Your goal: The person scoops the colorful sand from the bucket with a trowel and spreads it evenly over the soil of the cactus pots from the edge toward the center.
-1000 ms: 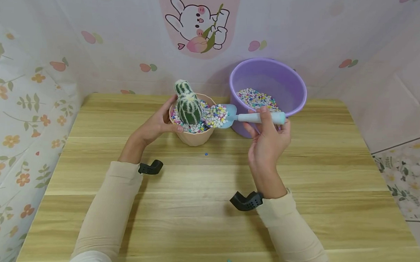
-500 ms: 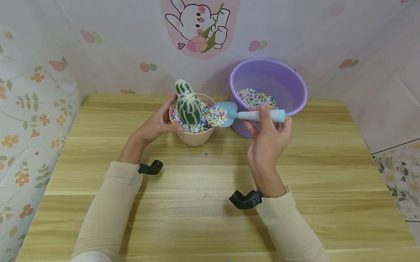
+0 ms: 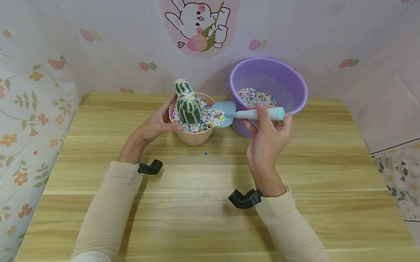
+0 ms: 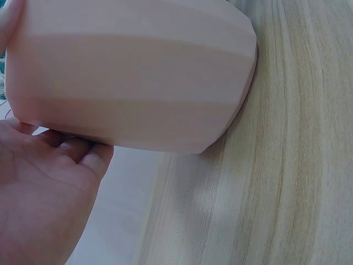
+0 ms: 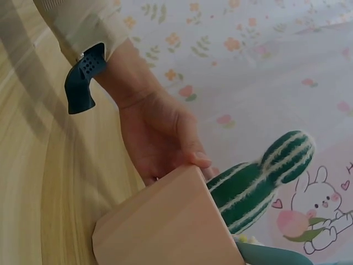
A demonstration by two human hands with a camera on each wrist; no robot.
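A peach faceted flowerpot stands on the table, holding a green cactus with white fuzzy ribs among multicoloured pebbles. My left hand grips the pot from its left side, thumb over the near rim and fingers behind; the left wrist view shows the pot wall close up. With my right hand I hold a small light-blue trowel by its pale handle. Its blade lies level over the pot's right rim, with pebbles heaped at its tip and running into those in the pot.
Just behind my right hand is a purple bucket partly filled with the same kind of pebbles. Loose on the wooden table lie a blue pebble and a teal one. A patterned curtain hangs along the back.
Pebbles have slid from the trowel toward the pot, baring more of its blade. The trowel has tilted slightly, its far edge rising. My left hand and the pot have stayed put.
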